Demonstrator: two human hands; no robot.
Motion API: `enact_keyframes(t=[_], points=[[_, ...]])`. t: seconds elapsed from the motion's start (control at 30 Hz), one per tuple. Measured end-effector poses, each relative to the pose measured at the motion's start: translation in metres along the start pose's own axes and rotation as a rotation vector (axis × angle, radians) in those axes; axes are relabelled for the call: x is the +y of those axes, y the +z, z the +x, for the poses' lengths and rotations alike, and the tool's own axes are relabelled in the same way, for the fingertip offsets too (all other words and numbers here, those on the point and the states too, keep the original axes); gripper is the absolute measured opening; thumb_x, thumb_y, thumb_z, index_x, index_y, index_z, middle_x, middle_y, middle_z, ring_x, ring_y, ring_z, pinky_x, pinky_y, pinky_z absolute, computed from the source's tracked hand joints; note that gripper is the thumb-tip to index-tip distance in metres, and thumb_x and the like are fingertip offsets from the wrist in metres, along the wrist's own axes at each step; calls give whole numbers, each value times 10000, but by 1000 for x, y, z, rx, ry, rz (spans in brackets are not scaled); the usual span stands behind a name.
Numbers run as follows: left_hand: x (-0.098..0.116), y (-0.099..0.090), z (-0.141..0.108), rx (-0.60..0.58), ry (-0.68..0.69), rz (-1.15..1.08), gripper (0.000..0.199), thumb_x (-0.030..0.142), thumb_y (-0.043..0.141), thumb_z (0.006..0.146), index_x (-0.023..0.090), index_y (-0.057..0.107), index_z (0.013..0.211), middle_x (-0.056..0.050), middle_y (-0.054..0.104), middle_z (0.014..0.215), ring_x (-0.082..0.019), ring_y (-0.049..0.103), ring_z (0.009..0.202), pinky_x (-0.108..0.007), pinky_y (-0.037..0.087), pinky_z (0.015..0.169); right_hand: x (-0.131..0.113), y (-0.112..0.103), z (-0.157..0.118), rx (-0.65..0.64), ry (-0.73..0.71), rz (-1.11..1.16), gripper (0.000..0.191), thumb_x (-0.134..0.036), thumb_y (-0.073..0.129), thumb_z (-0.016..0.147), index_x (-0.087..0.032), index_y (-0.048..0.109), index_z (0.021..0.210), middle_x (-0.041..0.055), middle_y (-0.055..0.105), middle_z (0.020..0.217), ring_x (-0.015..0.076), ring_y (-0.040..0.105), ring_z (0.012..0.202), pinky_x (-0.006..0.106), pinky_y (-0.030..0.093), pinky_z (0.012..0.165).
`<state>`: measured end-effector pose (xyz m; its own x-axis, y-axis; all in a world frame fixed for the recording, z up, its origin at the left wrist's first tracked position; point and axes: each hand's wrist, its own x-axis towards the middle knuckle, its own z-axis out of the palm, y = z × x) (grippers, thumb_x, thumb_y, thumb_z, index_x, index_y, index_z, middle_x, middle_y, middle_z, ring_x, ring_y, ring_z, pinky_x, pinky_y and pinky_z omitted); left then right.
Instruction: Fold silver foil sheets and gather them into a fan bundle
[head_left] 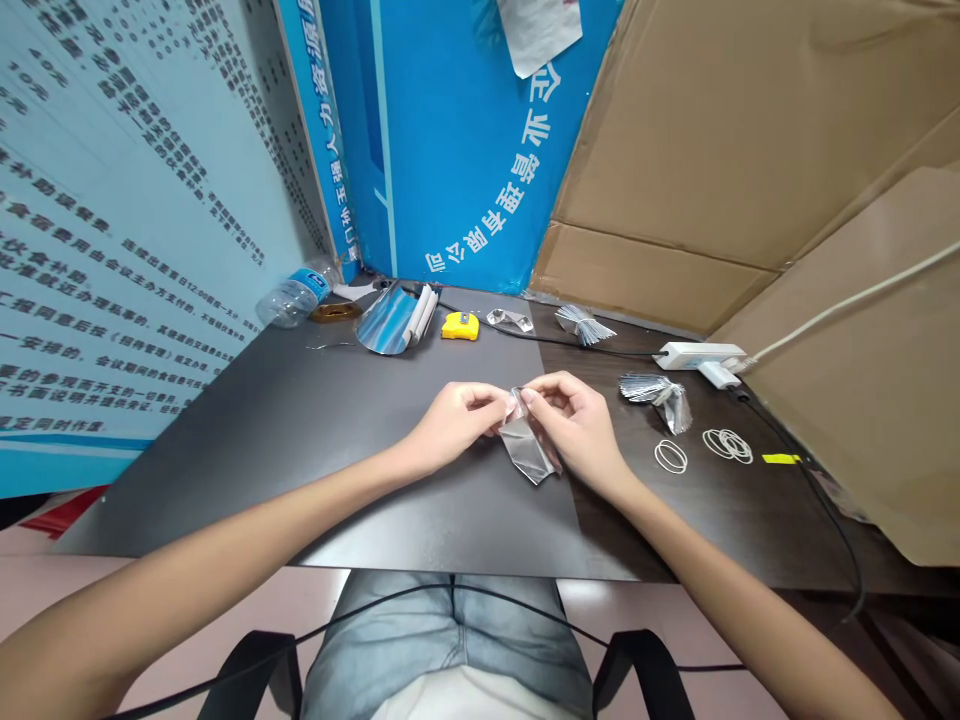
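Between my hands, just above the dark table (360, 420), is a small silvery plastic bag (527, 450). My left hand (463, 418) pinches its upper left edge between thumb and fingers. At the upper right edge, my right hand (576, 420) is closed on the same bag, thumb on top. The bag's lower part hangs down toward me, creased and shiny. Whether anything is inside it I cannot tell. To the right of my right hand lies a bundle of silvery strips or bags (660, 395), with white rubber bands (670, 457) nearer me.
Along the back are a plastic bottle (296, 295), a roll of tape (335, 312), a curled blue sheet (390, 320), a yellow tape measure (460, 326) and another silvery bundle (583, 325). A white power strip (701, 356) with cables stands at right. Cardboard (675, 150) walls the right side.
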<state>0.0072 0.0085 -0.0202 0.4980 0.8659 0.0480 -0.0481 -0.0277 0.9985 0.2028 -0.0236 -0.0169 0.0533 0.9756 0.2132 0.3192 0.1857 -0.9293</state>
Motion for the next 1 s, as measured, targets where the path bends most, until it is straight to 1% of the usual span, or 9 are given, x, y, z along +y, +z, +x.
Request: enact_keyframes(t=[0.07,0.17,0.3,0.47,0.63,0.7,0.8,0.9,1.0], points=[[-1,0,0,36,13,7,283,400,713,858,162,740,706,-5,601,659,-124,482,652,-261,361,648,3,-1,0,-7,-96,-60,239,-469,740,938,-231,754,949,80,759,980,203,703,858,331,569,733],[-2,-1,0,67,29,-2,226,352,701,836,161,757,727,-5,611,672,-122,478,648,-264,359,641,5,-2,-2,-40,-217,-117,150,-380,707,969,-245,769,992,73,746,1022,200,708,915,345,588,812],[-3,0,-1,60,35,-31,211,344,705,833,153,761,762,-2,617,693,-116,486,654,-256,376,647,4,-2,-4,-46,-304,-192,104,-291,672,983,-242,764,981,61,738,970,183,705,878,336,596,791],[-3,0,-2,52,28,-37,225,350,721,845,138,762,782,10,607,691,-100,479,655,-238,371,644,6,-2,-2,-24,-499,-262,109,-191,652,964,-224,756,967,41,736,911,161,696,823,305,583,707],[-4,-2,-1,45,35,-47,256,381,744,862,130,788,836,23,603,669,-88,465,632,-226,363,624,6,-1,-2,-38,-616,-321,144,-132,634,944,-215,750,965,42,721,888,157,688,828,296,582,710],[-5,-2,-1,41,36,-56,252,379,752,863,132,782,820,18,623,676,-89,487,640,-224,384,637,5,-1,-3,-46,-561,-304,131,-152,644,943,-219,753,967,41,728,897,158,690,826,301,582,726],[-4,-3,-1,33,42,-75,239,367,764,859,133,776,809,-8,695,746,-101,558,685,-227,442,687,3,-2,-2,-65,-295,-153,79,-261,699,942,-217,752,979,39,748,931,151,704,811,295,584,737],[-3,-2,-1,8,50,-48,247,375,759,882,134,790,837,-23,738,773,-110,598,697,-232,478,712,1,-3,-1,-109,-47,25,184,-380,745,923,-198,749,946,37,750,875,147,699,758,283,573,707],[-2,-2,-2,-2,53,5,258,387,748,908,137,807,884,-45,784,831,-128,653,734,-245,514,750,-1,-3,0,-132,52,108,245,-430,766,907,-186,732,903,25,729,804,132,664,669,269,541,640]])
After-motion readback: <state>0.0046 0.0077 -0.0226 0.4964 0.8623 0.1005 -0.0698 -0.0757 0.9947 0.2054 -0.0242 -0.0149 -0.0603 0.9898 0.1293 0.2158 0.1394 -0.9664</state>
